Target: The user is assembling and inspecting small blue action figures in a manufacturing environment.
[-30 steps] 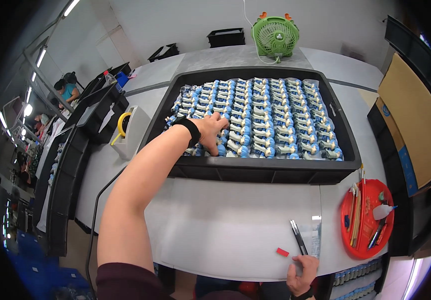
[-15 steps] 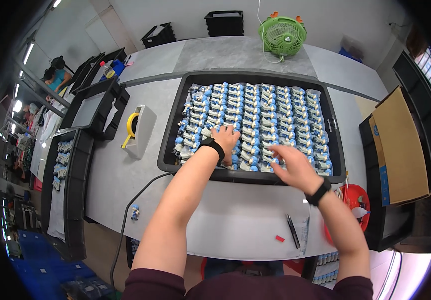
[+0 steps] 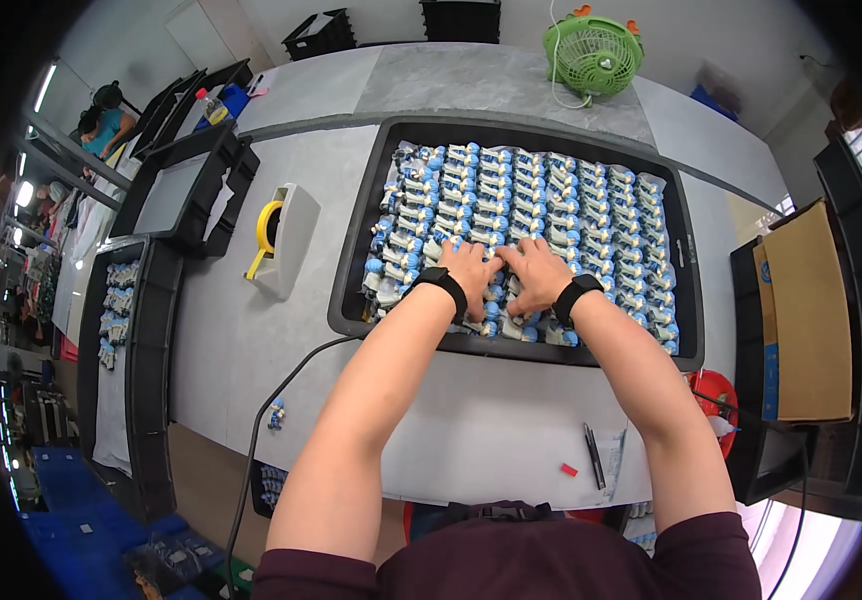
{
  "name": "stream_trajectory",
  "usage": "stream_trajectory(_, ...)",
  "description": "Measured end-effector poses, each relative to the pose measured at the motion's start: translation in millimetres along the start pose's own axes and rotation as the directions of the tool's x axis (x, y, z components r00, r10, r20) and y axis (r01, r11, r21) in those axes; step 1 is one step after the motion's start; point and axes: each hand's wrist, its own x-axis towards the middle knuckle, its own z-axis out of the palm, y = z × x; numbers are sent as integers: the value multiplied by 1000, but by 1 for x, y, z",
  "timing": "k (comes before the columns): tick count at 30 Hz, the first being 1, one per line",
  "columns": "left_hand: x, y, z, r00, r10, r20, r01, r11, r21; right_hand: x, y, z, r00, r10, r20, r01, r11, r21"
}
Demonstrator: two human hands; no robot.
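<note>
A large black tray [image 3: 346, 290] on the table holds tight rows of small figurines [image 3: 601, 225] with blue tops and pale bodies. Over its front middle rows, my left hand [image 3: 469, 272] and my right hand [image 3: 539, 274] rest side by side, touching figurines. Both have bent, parted fingers, with the thumbs toward the tray's near side. The index fingertips nearly meet. Each wrist wears a black band. I see nothing lifted in either hand; the lowest fingertips are partly hidden among the figurines.
A tape dispenser [image 3: 284, 245] with yellow tape stands left of the tray, near a loose figurine [image 3: 276, 414] and a black cable [image 3: 256, 425]. Nearer me lie a pen [image 3: 593, 455] and a red piece [image 3: 569, 469]. A cardboard box [image 3: 806, 315] stands right; a green fan [image 3: 596, 57] behind.
My right hand has moved left and down onto the figurines beside my left hand. My left hand stays over the same area. The view has shifted slightly.
</note>
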Motion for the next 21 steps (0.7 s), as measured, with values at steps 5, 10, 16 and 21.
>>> stream_trajectory(5, 6, 8, 2, 999, 34, -33, -31, 997, 72, 2, -8, -4, 996, 39, 85, -32, 996, -81)
stream_trajectory(10, 8, 3, 0, 998, 48, -51, -44, 997, 67, 7, -4, -4, 991, 5, 137, 7, 996, -90)
stream_trajectory(16, 3, 2, -6, 992, 99, -74, -94, 993, 78, -4, -9, 0, 999, 27, -45, -29, 998, -59)
stream_trajectory(21, 8, 7, -4, 996, 72, -42, -66, 988, 141, 0, -11, 6, 995, 102, 3, -101, 987, -123)
